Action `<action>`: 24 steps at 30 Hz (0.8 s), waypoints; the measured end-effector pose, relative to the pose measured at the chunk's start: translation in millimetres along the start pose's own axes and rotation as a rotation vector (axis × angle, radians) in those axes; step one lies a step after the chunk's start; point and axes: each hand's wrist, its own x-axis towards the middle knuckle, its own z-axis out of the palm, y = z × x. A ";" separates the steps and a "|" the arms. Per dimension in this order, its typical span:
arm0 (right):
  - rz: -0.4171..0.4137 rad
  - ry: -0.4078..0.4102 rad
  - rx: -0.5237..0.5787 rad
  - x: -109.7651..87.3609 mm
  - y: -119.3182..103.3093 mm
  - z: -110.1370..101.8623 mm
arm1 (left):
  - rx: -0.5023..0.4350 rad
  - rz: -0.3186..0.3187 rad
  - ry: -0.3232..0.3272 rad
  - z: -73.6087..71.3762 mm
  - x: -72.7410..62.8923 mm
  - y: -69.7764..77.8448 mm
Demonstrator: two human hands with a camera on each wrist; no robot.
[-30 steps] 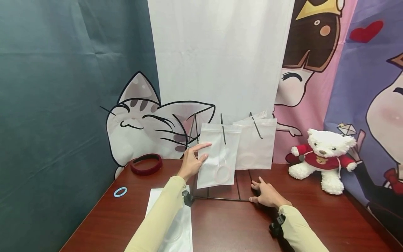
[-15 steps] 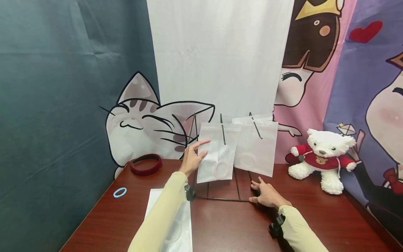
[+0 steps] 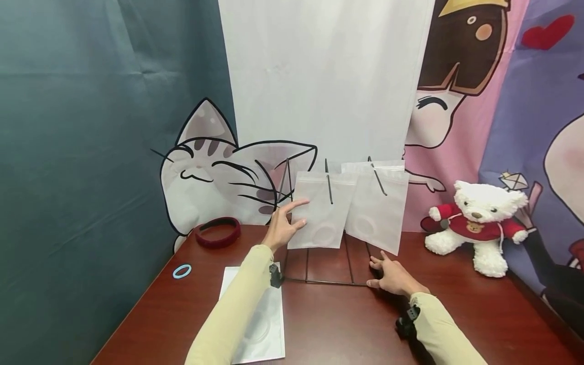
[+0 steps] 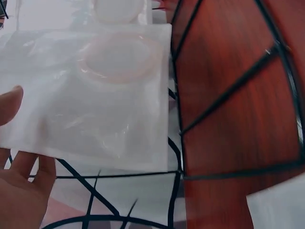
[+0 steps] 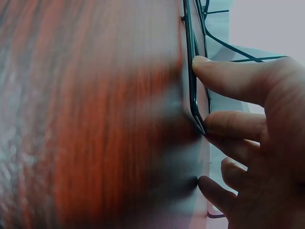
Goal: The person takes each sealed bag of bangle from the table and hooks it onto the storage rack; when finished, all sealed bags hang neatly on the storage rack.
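Observation:
My left hand is at the left edge of a white translucent zip bag, which hangs from a black hook. A pale pink ring shows through it. In the left wrist view the thumb lies before the bag and the fingers reach behind it, with a gap between them and no pinch crease. With thumb and index finger my right hand holds the front corner of the black wire rack. Another zip bag hangs from the hook to the right.
A further white bag lies flat beneath the left sleeve. A dark red headband and a light blue ring lie to the left. At the right sits a white teddy bear. A leftmost hook carries no bag.
The lower edges of the hanging bags have swung, with the left bag's bottom rising. Both hands stay nearly in place. The head view has shifted slightly.

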 end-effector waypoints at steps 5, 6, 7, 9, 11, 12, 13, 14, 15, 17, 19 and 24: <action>0.001 -0.010 -0.003 1.2 0.3 -2.9 | 0.024 -0.004 -0.070 -14.3 -15.2 -7.7; 0.008 -0.013 0.003 0.9 0.5 -2.9 | 0.018 -0.016 -0.084 -18.1 -19.1 -9.7; 0.017 -0.013 0.007 0.6 0.6 -2.9 | 0.016 -0.029 -0.099 -22.5 -23.5 -12.0; 0.019 -0.013 0.006 -0.1 0.6 -3.1 | 0.023 -0.055 -0.127 -32.6 -32.9 -17.1; 0.020 -0.010 0.007 -0.3 0.8 -3.0 | 0.065 -0.094 -0.152 -45.0 -43.6 -22.6; 0.018 -0.010 0.008 -0.2 0.8 -2.9 | 0.110 -0.116 -0.167 -51.9 -49.7 -25.7; 0.012 -0.010 0.005 -0.2 0.6 -3.0 | 0.153 -0.135 -0.188 -59.4 -56.3 -28.9; 0.006 -0.011 0.003 -0.1 0.3 -3.3 | 0.201 -0.160 -0.214 -67.3 -63.3 -32.3; 0.004 -0.012 0.004 0.2 0.0 -3.6 | 0.255 -0.187 -0.240 -75.0 -70.5 -36.3; 0.005 -0.013 0.003 0.9 0.0 -4.5 | 0.348 -0.257 -0.290 -89.5 -85.4 -43.4; 0.007 -0.018 0.001 1.4 -0.3 -5.3 | 0.415 -0.318 -0.320 -102.1 -99.6 -50.6; 0.012 -0.030 -0.001 1.5 -2.0 -5.1 | 0.515 -0.436 -0.290 -120.8 -124.2 -67.0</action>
